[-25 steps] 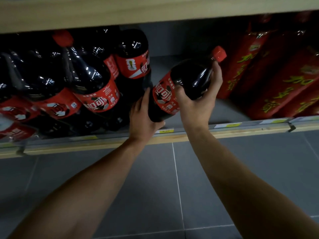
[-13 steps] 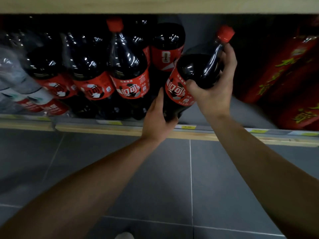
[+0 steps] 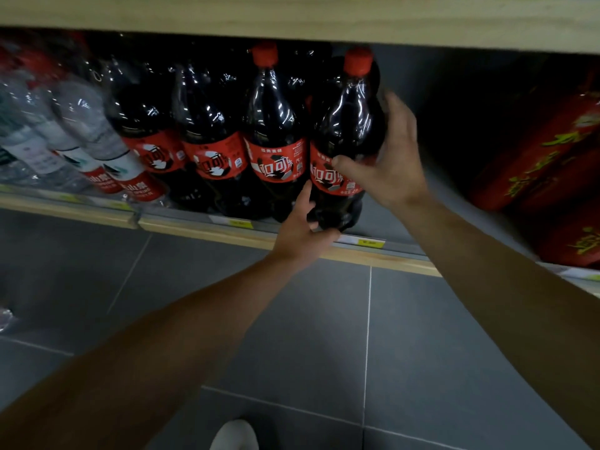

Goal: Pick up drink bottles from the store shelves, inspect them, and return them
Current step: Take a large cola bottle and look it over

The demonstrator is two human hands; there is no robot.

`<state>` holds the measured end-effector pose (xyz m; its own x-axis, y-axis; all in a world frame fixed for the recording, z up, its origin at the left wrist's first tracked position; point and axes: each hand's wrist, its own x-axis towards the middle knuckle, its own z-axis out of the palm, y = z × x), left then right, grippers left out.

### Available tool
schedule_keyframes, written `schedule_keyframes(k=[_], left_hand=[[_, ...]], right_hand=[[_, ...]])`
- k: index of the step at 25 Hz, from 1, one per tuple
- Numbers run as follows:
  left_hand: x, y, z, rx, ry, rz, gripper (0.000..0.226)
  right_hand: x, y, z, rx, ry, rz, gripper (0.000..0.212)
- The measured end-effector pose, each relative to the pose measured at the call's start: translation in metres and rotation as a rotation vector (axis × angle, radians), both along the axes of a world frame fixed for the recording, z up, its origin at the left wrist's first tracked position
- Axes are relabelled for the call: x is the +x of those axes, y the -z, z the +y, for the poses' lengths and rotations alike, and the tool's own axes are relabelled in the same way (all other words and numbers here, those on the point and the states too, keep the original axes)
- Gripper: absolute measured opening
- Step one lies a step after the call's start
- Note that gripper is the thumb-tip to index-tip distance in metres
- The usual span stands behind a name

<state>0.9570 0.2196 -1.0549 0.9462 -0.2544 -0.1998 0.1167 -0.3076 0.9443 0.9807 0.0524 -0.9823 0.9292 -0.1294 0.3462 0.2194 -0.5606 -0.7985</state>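
Both hands grip the cola bottle [image 3: 345, 131] upright on the shelf [image 3: 207, 229]. Left hand [image 3: 300, 233] cups its base at 6 o'clock; right hand [image 3: 389, 160] wraps its 3 o'clock side

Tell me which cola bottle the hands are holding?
Look on the low wooden shelf, at the row of dark cola bottles with red labels. It is the held cola bottle at the row's right end, the only one with a hand on it.

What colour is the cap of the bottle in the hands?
Red cap, clearest in the head view.
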Motion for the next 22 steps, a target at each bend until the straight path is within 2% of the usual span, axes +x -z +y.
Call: schedule_keyframes(k=[5, 11, 17, 20, 22], left_hand=[[0.000, -0.005, 0.004, -0.058, 0.030, 0.064, 0.105], [0.000, 0.003, 0.008, -0.039, 0.058, 0.099, 0.101], [0.006, 0.007, 0.015, 0.018, 0.023, 0.129, 0.093], [0.003, -0.005, 0.015, 0.119, 0.014, 0.120, 0.088], [-0.005, -0.032, 0.013, 0.211, 0.014, 0.115, 0.090]], right_hand=[[0.005, 0.007, 0.014, 0.100, 0.123, 0.094, 0.102], [0.018, 0.011, -0.021, 0.226, -0.099, 0.159, 0.093], [0.027, 0.020, -0.026, 0.333, -0.231, 0.234, 0.103], [0.006, 0.021, -0.019, 0.312, -0.060, 0.306, 0.109], [-0.028, 0.013, -0.017, 0.140, 0.083, 0.428, 0.102]])
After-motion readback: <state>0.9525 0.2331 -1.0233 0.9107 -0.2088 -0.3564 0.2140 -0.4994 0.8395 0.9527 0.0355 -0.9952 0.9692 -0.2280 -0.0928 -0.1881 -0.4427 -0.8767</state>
